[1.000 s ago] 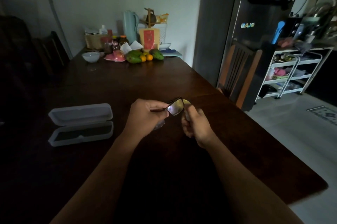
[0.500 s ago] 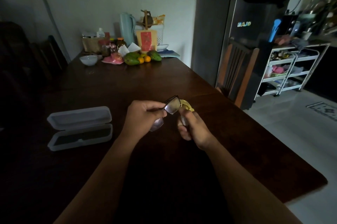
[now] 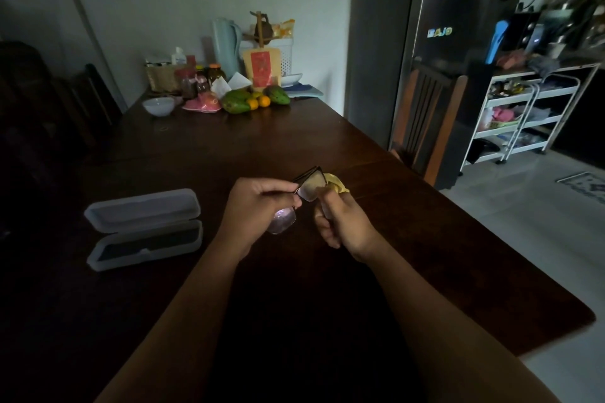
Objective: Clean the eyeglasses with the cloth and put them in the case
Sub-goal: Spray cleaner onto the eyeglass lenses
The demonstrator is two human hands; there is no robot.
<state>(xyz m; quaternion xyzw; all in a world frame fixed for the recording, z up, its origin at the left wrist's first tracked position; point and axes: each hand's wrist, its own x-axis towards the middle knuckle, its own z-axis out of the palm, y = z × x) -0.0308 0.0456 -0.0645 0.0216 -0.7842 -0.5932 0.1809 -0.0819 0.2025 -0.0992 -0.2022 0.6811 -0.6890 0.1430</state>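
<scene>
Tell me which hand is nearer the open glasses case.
Left. The left hand holds the eyeglasses just right of the case; the right hand, with the yellow cloth, is farther right.

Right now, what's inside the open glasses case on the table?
The case lies open left of the hands. Its nearer half shows only a dark lining; the lid half looks bare. No glasses in it: the eyeglasses are in the left hand. The room is dim, so small items could escape notice.

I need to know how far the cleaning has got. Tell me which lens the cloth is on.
The upper lens, at the right hand, has the yellow cloth against it. The lower lens under the left hand is bare.
</scene>
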